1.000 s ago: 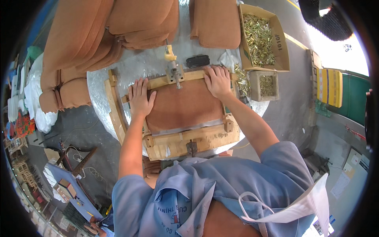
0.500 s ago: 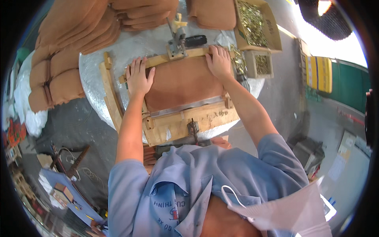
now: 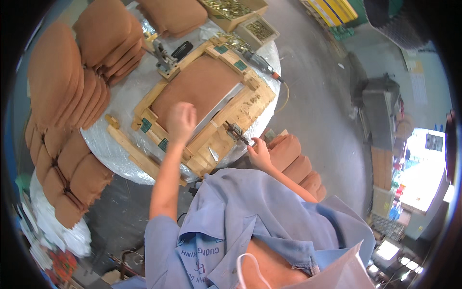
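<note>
A brown padded cushion panel (image 3: 202, 82) lies inside a wooden frame jig (image 3: 144, 103), with a pale metal strip (image 3: 219, 108) along its near edge. Over the panel's near left part is my left hand (image 3: 183, 123), its fingers smeared by motion. My right hand (image 3: 260, 155) is closed at the handle end of a dark toggle clamp (image 3: 235, 130), which is mounted on the jig's near board (image 3: 211, 142). At the jig's far side stands a second, grey metal clamp (image 3: 164, 60). Small green pads (image 3: 146, 125) sit on the frame's corners.
Stacks of brown cushions (image 3: 55, 72) stand at the left and far side of the plastic-wrapped round table (image 3: 103, 139). Boxes of brass-coloured metal pieces (image 3: 260, 31) are at the far right. A corded power tool (image 3: 260, 62) lies beside the jig. More brown cushions (image 3: 288, 156) are below the right forearm.
Both hands have left the jig's far edge. My left hand has come back over the panel; my right hand has moved to the near clamp. The view has turned, swinging the table leftward.
</note>
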Tool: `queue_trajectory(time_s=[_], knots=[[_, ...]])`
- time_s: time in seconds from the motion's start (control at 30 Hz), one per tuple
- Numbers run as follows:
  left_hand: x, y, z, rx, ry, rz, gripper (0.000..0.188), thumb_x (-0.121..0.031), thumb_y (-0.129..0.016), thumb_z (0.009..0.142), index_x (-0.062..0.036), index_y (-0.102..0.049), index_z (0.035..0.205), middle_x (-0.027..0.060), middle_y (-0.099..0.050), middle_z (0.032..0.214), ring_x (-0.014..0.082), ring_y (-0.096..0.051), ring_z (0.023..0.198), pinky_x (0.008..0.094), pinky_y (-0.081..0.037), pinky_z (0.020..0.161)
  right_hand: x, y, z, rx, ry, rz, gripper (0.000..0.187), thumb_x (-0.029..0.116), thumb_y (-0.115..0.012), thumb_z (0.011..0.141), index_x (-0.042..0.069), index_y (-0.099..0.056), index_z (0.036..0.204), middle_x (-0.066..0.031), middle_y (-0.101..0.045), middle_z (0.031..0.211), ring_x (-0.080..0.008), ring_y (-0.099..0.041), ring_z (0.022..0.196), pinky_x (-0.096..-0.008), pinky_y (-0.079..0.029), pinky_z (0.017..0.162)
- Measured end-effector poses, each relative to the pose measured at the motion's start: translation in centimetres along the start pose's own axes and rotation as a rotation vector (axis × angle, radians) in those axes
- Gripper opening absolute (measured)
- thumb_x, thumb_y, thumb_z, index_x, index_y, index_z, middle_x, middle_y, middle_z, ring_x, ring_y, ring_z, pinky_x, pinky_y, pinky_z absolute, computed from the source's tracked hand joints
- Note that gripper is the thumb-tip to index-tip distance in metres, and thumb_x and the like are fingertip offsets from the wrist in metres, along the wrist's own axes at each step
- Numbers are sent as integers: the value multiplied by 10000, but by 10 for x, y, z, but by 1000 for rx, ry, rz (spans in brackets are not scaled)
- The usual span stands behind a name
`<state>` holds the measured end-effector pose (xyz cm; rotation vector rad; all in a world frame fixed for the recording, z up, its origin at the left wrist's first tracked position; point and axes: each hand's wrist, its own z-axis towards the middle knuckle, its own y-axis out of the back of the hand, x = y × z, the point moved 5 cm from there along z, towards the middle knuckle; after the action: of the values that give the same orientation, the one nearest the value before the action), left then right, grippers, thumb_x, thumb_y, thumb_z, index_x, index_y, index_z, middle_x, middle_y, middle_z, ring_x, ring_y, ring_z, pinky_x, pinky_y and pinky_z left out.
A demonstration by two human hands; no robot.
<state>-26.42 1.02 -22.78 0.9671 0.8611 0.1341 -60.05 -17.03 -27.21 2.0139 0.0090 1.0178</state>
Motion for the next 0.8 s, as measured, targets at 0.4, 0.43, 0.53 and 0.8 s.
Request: queue_trajectory(time_s=[0.4, 0.43, 0.53, 0.8], knots=[[-65, -99, -31, 479, 21, 225, 587, -195, -764, 852, 21, -543, 1351, 203, -644, 1255, 424, -640, 1184, 489, -515, 1040, -15, -29, -18, 3, -86, 31, 484, 225, -707, 954, 38, -588, 1383, -219, -645, 1349, -367, -631, 1286, -451, -510, 1084], [-66, -96, -28, 516, 63, 209, 582, -197, -767, 849, 18, -548, 1343, 209, -652, 1257, 425, -651, 1181, 493, -524, 1029, -22, -30, -16, 7, -80, 49, 482, 219, -703, 956, 42, -584, 1388, -217, -646, 1351, -363, -630, 1293, -448, -508, 1089], [-74, -72, -19, 569, 157, 163, 571, -206, -776, 844, 7, -561, 1328, 222, -675, 1256, 428, -681, 1164, 508, -548, 991, -28, -33, -20, 38, -85, 92, 481, 200, -700, 956, 52, -579, 1396, -208, -647, 1360, -352, -629, 1307, -439, -506, 1101], [-106, -26, -19, 352, 94, -14, 584, -230, -790, 851, -16, -575, 1350, 224, -678, 1268, 424, -681, 1154, 513, -556, 982, -32, -31, -19, 43, -109, 108, 466, 170, -697, 946, 74, -586, 1388, -191, -660, 1366, -339, -648, 1290, -432, -511, 1099]])
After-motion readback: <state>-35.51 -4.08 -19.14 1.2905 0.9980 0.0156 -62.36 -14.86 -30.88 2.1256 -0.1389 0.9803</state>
